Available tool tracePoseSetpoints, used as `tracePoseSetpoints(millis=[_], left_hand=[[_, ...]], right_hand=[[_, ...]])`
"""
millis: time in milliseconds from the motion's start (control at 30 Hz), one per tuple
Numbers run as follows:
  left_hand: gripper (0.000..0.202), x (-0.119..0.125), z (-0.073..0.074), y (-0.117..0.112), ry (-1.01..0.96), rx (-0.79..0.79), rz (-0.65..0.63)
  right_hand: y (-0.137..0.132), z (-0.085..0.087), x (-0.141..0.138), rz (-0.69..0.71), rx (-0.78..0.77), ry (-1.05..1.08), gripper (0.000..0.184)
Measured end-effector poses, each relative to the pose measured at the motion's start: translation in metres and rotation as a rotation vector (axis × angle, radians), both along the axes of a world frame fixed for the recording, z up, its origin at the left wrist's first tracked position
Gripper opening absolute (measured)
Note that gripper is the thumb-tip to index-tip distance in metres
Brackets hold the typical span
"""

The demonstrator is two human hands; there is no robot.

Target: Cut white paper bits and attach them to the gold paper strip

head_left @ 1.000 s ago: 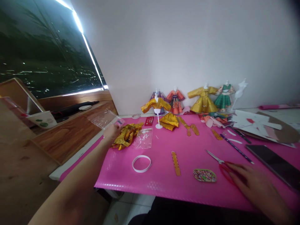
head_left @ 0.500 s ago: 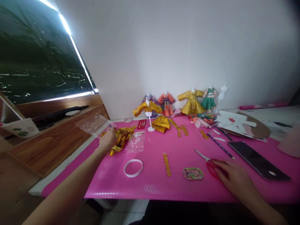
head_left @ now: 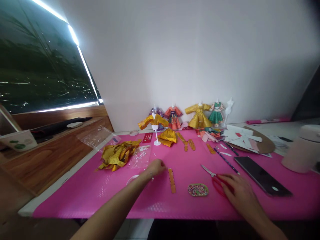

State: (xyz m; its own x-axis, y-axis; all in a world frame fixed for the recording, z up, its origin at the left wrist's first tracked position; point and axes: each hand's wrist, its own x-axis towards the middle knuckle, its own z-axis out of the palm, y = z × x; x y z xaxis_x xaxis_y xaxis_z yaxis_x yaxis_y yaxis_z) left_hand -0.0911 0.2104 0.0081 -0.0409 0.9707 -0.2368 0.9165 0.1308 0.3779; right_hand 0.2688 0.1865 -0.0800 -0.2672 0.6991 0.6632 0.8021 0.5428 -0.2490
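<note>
My left hand (head_left: 157,167) hovers just left of the upper end of an orange fabric strip (head_left: 172,181) with dark marks along its edges. Its fingers are bunched and blurred, so I cannot tell whether they hold anything. Under my left forearm, a white ring (head_left: 131,180) is partly hidden. On the right, my right hand (head_left: 235,189) grips the red handles of the scissors (head_left: 208,170), which lie on the pink mat with blades pointing away to the left. An oval dish of colourful beads or pins (head_left: 198,189) sits between the strip and the scissors.
A golden fabric heap (head_left: 117,155) and plastic bag (head_left: 141,156) lie left. Behind stand small dressed mannequins (head_left: 200,115) and one wearing an orange top (head_left: 153,121). A pencil (head_left: 227,161), a phone (head_left: 261,175), paper pieces (head_left: 241,137) and a pale container (head_left: 301,150) are right.
My left hand has left the golden fabric heap and moved right to beside the orange strip. The right hand stays on the scissors. The view has shifted slightly.
</note>
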Motion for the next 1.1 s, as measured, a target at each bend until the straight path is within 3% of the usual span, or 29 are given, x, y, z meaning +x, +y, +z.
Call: tracePoseSetpoints(millis=[133,467,733,867,1100], left_hand=[[0.032,0.007,-0.008,0.002,-0.046,-0.050,0.020],[0.033,0.014,-0.010,0.007,-0.108,-0.085,0.075],[0.033,0.013,-0.012,0.003,-0.253,-0.045,0.073],[0.032,0.012,-0.006,-0.012,-0.384,-0.008,0.054],[0.019,0.014,0.016,-0.059,-0.634,0.039,-0.010]], right_hand=[[-0.003,0.001,-0.004,0.001,0.001,0.014,0.031],[-0.009,0.010,-0.012,0.023,-0.003,0.043,0.027],[-0.037,0.024,-0.042,0.232,-0.081,-0.070,0.041],[-0.040,0.025,-0.050,0.278,-0.129,-0.090,0.045],[-0.032,0.029,-0.060,0.315,-0.181,-0.061,0.043]])
